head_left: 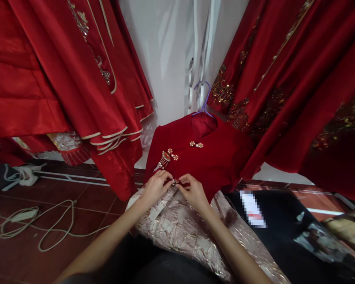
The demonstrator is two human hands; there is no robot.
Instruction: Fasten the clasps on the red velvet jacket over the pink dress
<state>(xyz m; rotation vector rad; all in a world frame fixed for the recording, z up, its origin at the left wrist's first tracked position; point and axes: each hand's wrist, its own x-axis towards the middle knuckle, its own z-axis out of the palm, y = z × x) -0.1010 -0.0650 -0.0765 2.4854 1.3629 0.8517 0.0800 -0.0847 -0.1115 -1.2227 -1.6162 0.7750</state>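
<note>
A red garment [213, 157] on a purple hanger [206, 96] lies spread before me. Down its front are a floral jewelled clasp [196, 144] near the neck and a fan-shaped brooch with hanging strands [165, 157]. Lower down, my left hand [159, 186] and my right hand [193, 192] meet, each with thumb and fingers pinched on a small jewelled clasp [174, 182]. The fingertips partly cover that clasp, so whether it is fastened cannot be seen. Under both hands is pale pink and gold brocade fabric [183, 228].
Red garments with light piping [106, 98] hang at left, and embroidered red ones [278, 79] at right. A white cable [56, 227] loops over the tiled floor. At lower right lies a black surface [272, 244] with a clear plastic bag [322, 240].
</note>
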